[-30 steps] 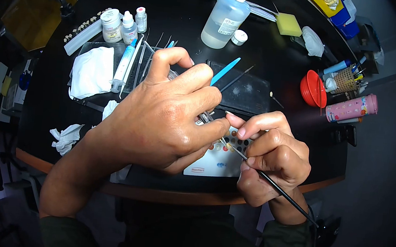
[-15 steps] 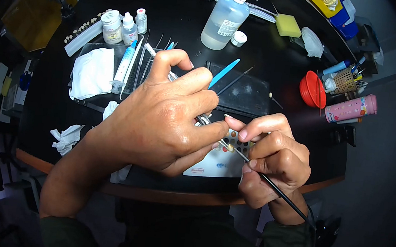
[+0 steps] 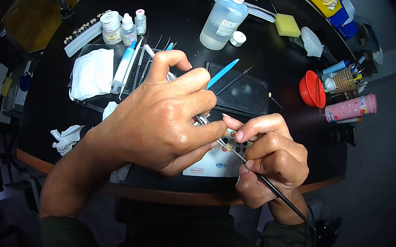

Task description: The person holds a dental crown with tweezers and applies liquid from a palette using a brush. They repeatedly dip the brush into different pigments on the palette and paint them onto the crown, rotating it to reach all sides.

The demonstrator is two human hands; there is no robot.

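My left hand (image 3: 174, 116) is closed on a thin metal instrument, mostly hidden under its fingers, whose tips come out near the centre. At those tips sits a small yellowish tooth-like piece (image 3: 229, 147). My right hand (image 3: 274, 161) pinches a black corded tool (image 3: 280, 194), and its thin metal end meets or nearly meets the small piece. Beneath both hands lies a white palette (image 3: 210, 169) with rows of coloured dots, partly covered by the fingers.
Behind the hands are a black tray (image 3: 245, 94) with a blue-handled tool (image 3: 223, 73) and a brush, and a large clear bottle (image 3: 223, 21). Folded white cloth (image 3: 92, 72), a syringe and small bottles stand left. Right are red bowls (image 3: 312, 89) and a pink bottle (image 3: 352, 109).
My right hand and the black tool have shifted slightly left. My left hand has barely moved, and both hands keep their grips.
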